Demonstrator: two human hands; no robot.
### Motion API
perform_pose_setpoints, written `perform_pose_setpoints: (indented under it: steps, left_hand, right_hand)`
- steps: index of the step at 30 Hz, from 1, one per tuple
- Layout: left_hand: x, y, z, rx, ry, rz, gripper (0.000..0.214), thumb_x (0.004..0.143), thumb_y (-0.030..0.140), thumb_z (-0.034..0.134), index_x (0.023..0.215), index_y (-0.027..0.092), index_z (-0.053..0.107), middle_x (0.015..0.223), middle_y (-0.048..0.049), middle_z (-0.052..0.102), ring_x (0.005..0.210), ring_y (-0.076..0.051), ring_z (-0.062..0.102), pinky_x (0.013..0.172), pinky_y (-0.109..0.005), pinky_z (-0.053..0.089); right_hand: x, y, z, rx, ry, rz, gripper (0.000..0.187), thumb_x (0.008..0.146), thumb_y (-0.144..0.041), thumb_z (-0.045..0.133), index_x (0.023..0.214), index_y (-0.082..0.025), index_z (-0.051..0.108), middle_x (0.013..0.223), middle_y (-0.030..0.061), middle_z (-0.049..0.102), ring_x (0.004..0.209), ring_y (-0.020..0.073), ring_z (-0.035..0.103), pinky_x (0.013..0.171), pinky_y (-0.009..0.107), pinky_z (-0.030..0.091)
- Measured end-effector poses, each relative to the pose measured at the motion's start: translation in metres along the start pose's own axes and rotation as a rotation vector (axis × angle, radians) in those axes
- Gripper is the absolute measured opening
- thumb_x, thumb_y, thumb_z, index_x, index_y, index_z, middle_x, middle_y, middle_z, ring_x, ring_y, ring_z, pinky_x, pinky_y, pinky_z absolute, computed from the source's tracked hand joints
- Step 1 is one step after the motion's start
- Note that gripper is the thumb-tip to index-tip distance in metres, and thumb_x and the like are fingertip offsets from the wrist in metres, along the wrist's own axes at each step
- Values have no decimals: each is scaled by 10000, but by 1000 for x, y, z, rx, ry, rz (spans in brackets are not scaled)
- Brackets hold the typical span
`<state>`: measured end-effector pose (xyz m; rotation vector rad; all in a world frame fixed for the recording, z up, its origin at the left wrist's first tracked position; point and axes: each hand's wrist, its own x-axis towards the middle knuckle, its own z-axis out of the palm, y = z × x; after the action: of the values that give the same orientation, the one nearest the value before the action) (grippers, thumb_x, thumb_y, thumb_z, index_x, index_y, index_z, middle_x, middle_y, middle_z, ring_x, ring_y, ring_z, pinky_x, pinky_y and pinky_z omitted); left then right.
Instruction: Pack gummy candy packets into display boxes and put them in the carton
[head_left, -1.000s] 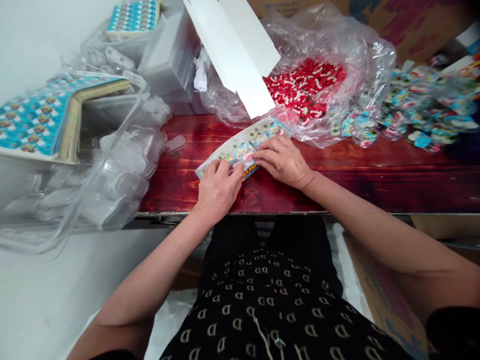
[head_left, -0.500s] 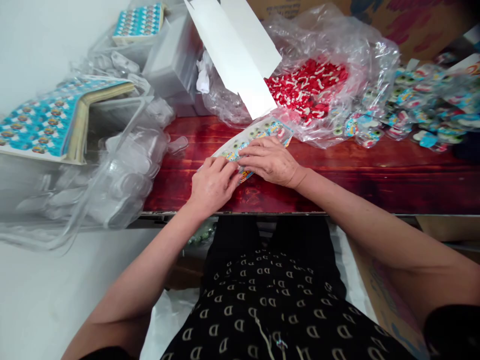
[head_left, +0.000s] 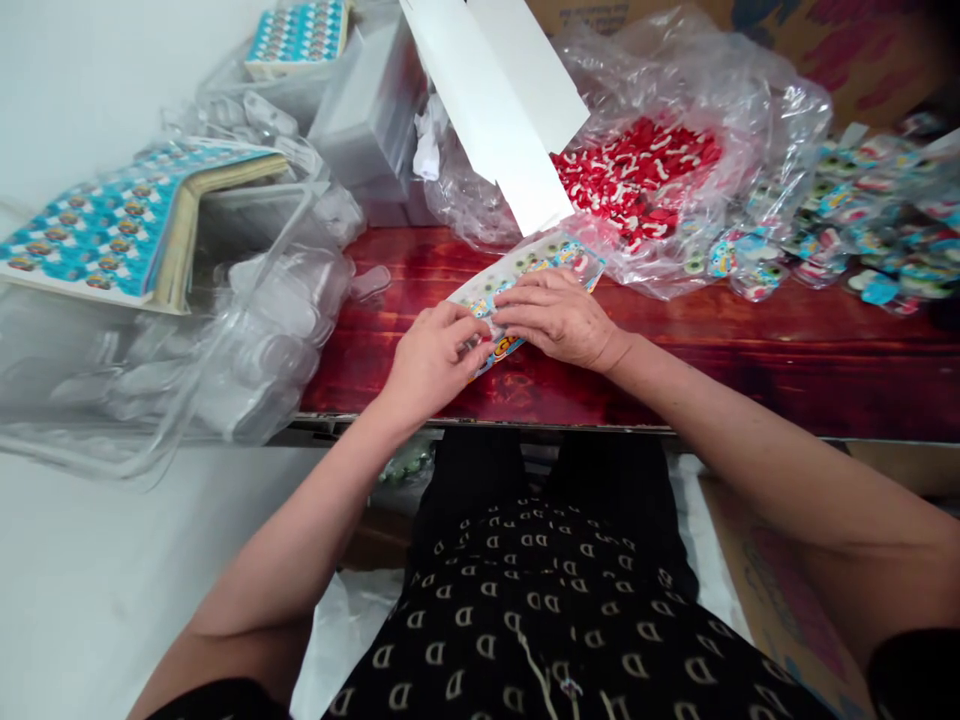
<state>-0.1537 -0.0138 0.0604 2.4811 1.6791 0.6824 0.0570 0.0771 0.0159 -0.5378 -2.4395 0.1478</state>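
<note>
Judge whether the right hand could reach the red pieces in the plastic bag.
Probably yes: the right hand is on the near side of the red pieces, and the plastic bag seems spread open, though white card partly hides their left edge.

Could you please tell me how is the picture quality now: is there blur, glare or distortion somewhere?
In the head view, the clear plastic bin at the left edge looks smeared and stretched; in the same view, the plastic bag shows glare, the upper right corner is dark, and the left hand and right hand look fairly clear.
</note>
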Motion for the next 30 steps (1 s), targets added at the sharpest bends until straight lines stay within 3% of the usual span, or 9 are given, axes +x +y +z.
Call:
perform_pose_setpoints:
  steps: [4, 9, 14, 18, 22, 25, 28, 30]
  left_hand:
    - [-8, 7, 16, 182, 58, 57, 167, 954, 286, 540, 988, 215, 687, 1074, -79, 654, 1036, -232, 574, 898, -385, 501]
    - [-16, 1, 29, 184, 127, 124, 163, 960, 230, 530, 1011, 218, 684, 1119, -93, 673, 1166, -251, 553, 969, -435, 500]
    - [-16, -4, 34, 214, 178, 170, 153, 941, 203, 559, 1007, 208, 697, 1149, -89, 698, 1191, -261, 575, 979, -442, 525]
    - [-14, -2, 32, 231, 239, 220, 175, 925, 198, 587, 1067, 221, 686, 1111, -75, 724, 1172, -265, 607, 962, -429, 556]
    - [-10, -10, 37, 212, 290, 239, 222, 894, 175, 611, 1096, 240, 676, 1099, -80, 727, 1166, -292, 628, 954, -471, 569]
    - [-7, -21, 46, 197, 279, 246, 276, 884, 173, 606, 1142, 252, 668, 1124, -96, 719, 1203, -322, 608, 967, -518, 556]
    - [-7, -30, 53, 167, 253, 239, 397, 895, 193, 576, 1282, 273, 617, 1177, -96, 709, 1248, -353, 576, 991, -564, 534]
    - [-8, -32, 54, 119, 246, 232, 577, 895, 220, 558, 1444, 371, 465, 1282, -28, 674, 1285, -366, 548, 1011, -598, 518]
  right_hand:
    - [-2, -1, -2, 6, 3, -7, 259, 965, -345, 533, 1138, -278, 713, 1200, 34, 709, 1140, 264, 563, 987, 465, 381]
    - [-4, -2, -3, 55, 16, 11, 268, 943, -305, 559, 1161, -265, 709, 1214, 60, 705, 1166, 280, 565, 996, 505, 392]
    - [-4, -5, -2, 65, 61, 8, 257, 936, -264, 557, 1138, -244, 716, 1198, 66, 716, 1161, 275, 585, 1012, 515, 411]
    - [-11, -19, -20, -8, 96, 47, 258, 921, -217, 557, 1126, -247, 711, 1291, 78, 673, 1282, 271, 528, 1057, 536, 409]
    - [-41, -24, -57, -67, 102, 158, 291, 928, -201, 536, 1151, -302, 695, 1338, 41, 647, 1321, 227, 512, 1078, 511, 433]
    - [-87, -7, -99, -89, 187, 320, 314, 926, -202, 537, 1183, -305, 686, 1279, 48, 682, 1226, 214, 599, 1032, 467, 491]
    - [-147, 28, -157, -226, 399, 669, 261, 916, -271, 552, 1106, -280, 730, 1105, 54, 750, 1047, 235, 693, 957, 434, 536]
    - [-187, 55, -198, -383, 463, 989, 291, 911, -294, 526, 1086, -221, 746, 1095, 88, 752, 1018, 255, 698, 938, 415, 534]
